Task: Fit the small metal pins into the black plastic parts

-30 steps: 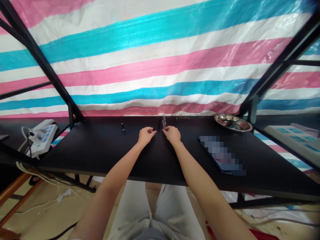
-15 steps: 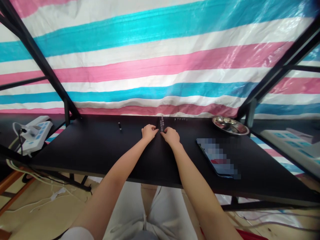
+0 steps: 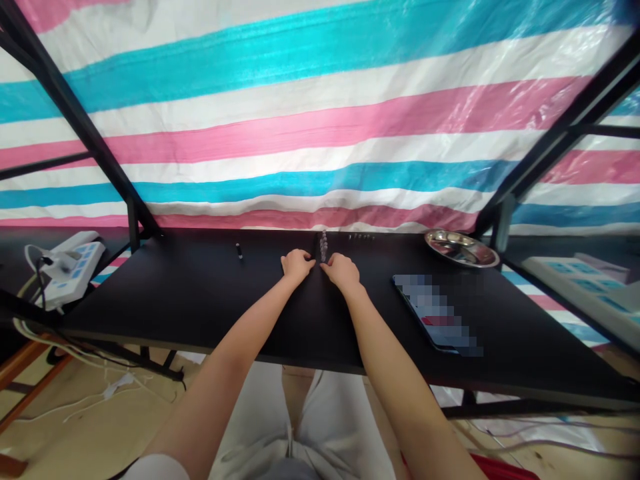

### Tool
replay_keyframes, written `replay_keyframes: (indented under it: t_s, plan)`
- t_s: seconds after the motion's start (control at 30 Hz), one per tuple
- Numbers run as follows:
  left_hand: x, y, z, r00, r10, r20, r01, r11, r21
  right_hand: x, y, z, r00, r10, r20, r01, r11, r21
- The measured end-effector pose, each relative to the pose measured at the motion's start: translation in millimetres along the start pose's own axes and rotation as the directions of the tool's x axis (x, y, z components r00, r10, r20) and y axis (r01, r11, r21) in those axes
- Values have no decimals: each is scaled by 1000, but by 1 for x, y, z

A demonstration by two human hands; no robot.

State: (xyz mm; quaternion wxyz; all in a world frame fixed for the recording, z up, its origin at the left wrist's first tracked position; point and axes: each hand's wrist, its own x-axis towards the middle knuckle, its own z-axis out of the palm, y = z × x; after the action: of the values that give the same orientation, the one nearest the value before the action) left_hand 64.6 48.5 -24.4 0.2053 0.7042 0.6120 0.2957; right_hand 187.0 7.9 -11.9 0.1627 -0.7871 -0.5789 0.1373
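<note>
Left hand (image 3: 296, 265): palm down, fingers curled and thumb drawn in toward them at the near end of a thin dark strip (image 3: 316, 244); from where I stand I can't tell whether the pinch is closed on anything.
Right hand (image 3: 343, 270): thumb and forefinger brought close together at the near end of a narrow column of small, shiny, clear-and-silvery pieces (image 3: 323, 245); the fingertips seem to reach the lowest piece, but I can't make out whether they grip it.
Gap between the hands: narrow, the two sets of fingertips facing each other, apart.
Column: runs away from the right fingertips toward the back edge of the black, flat-topped table (image 3: 200, 300), with the dark strip just beside it on the left.
Back edge: a short scatter of tiny pale bits (image 3: 361, 237), right of the column.
Left of the hands: a small black-and-white cylinder (image 3: 239, 251), lying well apart from the left hand.
Right of the hands: a dark, flat, rectangular phone (image 3: 435, 317), its screen blurred into blocks; beyond it, a round, shiny metal dish (image 3: 463, 249) near the back corner.
Backdrop: a blue, pink and white striped plastic sheet (image 3: 300, 127).
</note>
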Motion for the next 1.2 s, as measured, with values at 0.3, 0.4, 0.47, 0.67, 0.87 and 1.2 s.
replay_keyframes:
  t_s: [0.3, 0.4, 0.47, 0.67, 0.87, 1.2]
  plan:
    - [-27, -28, -34, 961, 16, -275, -152, 864, -480, -3, -4, 4, 997, -71, 39, 73, 996, -52]
    - [-31, -29, -50, 898, -222, -379, -132, 687, -715, -5, -6, 5, 992, -117, 45, 118, 992, -39]
    - [-29, -31, -60, 849, -384, -363, -98, 561, -822, -7, -7, 5, 989, -138, 50, 140, 989, -36]
    - [-18, -45, -77, 795, -598, -102, 85, 277, -957, -14, -16, 3, 963, -269, 24, 270, 962, -28]
    - [-16, -52, -81, 815, -576, -64, 100, 249, -963, -24, -24, 0, 884, -466, -38, 468, 882, 51]
    - [-13, -59, -78, 794, -608, -23, 127, 202, -971, -25, -24, 2, 869, -491, -64, 495, 866, 77]
